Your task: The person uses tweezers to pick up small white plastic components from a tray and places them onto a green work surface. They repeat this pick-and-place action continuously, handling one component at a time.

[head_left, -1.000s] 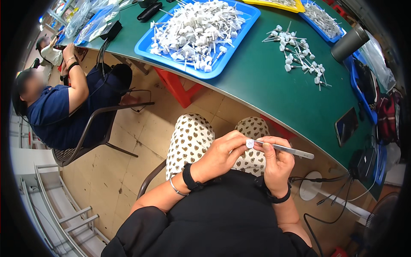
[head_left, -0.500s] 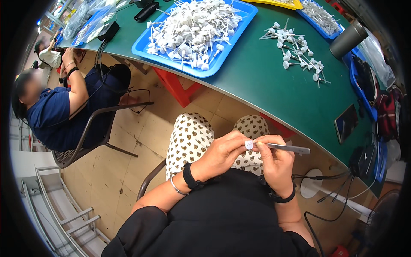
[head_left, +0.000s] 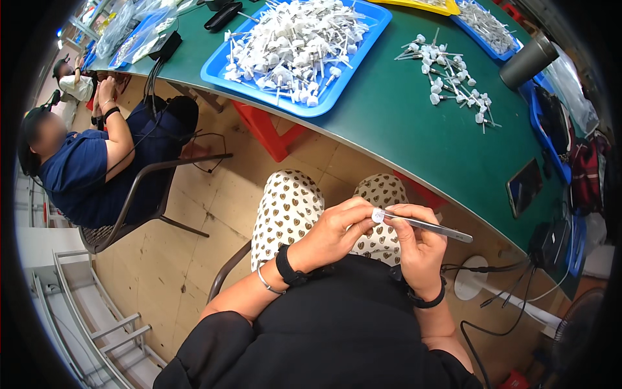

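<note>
Over my lap, my left hand (head_left: 340,227) pinches a small white round plastic piece (head_left: 378,215) between thumb and fingertips. Metal tweezers (head_left: 450,231) are gripped in my right hand (head_left: 421,245), their back end sticking out to the right. The tips meet the white piece, but the fingers partly hide them. Beyond my hands, a heap of white-headed parts with thin metal stems (head_left: 295,45) fills a blue tray (head_left: 311,111). Several similar loose parts (head_left: 453,74) lie scattered on the green table (head_left: 389,117).
At the table's right are a dark cylinder (head_left: 528,60), a phone (head_left: 524,188) and cables. Another blue tray (head_left: 515,50) and a yellow tray (head_left: 447,8) stand at the back. A person in blue (head_left: 84,162) sits at left. A red stool (head_left: 269,133) is under the table.
The tweezers have tilted, their back end swinging slightly down and to the right. The white piece has turned a little in my left fingers. Both hands stay nearly in place.
</note>
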Tool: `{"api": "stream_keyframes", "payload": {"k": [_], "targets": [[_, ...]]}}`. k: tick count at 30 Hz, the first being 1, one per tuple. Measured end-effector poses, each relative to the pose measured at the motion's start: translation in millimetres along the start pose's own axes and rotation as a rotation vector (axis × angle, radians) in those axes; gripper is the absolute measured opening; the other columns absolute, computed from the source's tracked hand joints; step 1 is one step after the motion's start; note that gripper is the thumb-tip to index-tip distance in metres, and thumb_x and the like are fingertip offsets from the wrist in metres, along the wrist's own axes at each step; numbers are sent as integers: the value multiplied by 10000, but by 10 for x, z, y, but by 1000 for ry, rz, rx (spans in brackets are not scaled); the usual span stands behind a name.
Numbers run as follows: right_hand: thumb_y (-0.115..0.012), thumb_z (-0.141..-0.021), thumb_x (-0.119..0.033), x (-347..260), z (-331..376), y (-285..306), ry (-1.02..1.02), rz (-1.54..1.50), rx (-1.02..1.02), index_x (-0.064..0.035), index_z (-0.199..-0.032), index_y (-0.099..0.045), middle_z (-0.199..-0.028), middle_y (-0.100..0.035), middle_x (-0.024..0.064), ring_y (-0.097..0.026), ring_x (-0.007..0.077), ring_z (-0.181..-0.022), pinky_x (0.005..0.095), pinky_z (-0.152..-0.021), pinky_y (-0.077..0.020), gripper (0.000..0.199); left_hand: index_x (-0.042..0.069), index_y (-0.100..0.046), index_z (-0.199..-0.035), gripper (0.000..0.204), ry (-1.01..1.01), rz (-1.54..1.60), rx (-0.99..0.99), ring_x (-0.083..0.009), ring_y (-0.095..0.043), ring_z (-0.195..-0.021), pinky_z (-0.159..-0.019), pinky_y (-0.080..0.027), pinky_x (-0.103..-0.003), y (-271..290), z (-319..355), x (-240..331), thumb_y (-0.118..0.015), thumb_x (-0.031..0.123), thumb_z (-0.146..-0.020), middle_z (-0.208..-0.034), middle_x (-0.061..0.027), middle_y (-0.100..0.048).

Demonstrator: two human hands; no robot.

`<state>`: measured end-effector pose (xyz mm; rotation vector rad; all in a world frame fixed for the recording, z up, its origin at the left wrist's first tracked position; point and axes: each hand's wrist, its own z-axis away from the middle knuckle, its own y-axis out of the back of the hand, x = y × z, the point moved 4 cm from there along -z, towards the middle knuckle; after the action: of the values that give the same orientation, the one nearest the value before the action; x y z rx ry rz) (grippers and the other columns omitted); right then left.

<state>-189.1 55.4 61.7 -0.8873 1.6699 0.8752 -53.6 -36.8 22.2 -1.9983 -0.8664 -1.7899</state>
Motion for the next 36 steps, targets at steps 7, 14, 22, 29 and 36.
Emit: {"api": "stream_keyframes", "payload": {"k": [7,14,22,29,36], "targets": [[-610,-992,-8,52,-12,0,-94,-203,4,55,-1079,-623,-1023,-703,134,-707,173,-929,276,-803,-578,108,-28,-674,-1115,162,8,53,-24,-149,-681,-773,-666,-558,-268,7,-3,1,-564,4,-1001,-974,-89,-631],[-593,-999,-3,65,0,19,-79,-157,-1,62,-1091,-611,-1021,-702,141,-720,184,-931,279,-819,-591,114,-27,-677,-1115,161,5,68,-25,-144,-682,-785,-672,-559,-265,-5,2,-15,-568,13,-1003,-994,-87,-638],[-614,-986,5,58,10,2,-75,-197,34,55,-1083,-619,-1012,-704,137,-708,175,-935,270,-808,-575,110,-25,-675,-1117,162,2,34,-26,-147,-674,-772,-666,-557,-267,-10,2,-1,-571,4,-997,-967,-87,-628],[-630,-978,3,66,17,7,-34,-124,34,51,-1054,-634,-1009,-707,129,-698,169,-912,278,-806,-567,91,-24,-664,-1138,182,-52,-43,-15,-153,-667,-762,-659,-554,-274,-8,0,10,-594,-28,-970,-942,-85,-616],[-632,-978,-3,87,20,4,-53,-158,39,44,-1057,-635,-1003,-709,127,-698,167,-909,273,-800,-561,92,-25,-664,-1138,180,-44,-52,-18,-151,-667,-752,-650,-546,-273,-3,1,9,-601,-19,-970,-936,-82,-614]]}}
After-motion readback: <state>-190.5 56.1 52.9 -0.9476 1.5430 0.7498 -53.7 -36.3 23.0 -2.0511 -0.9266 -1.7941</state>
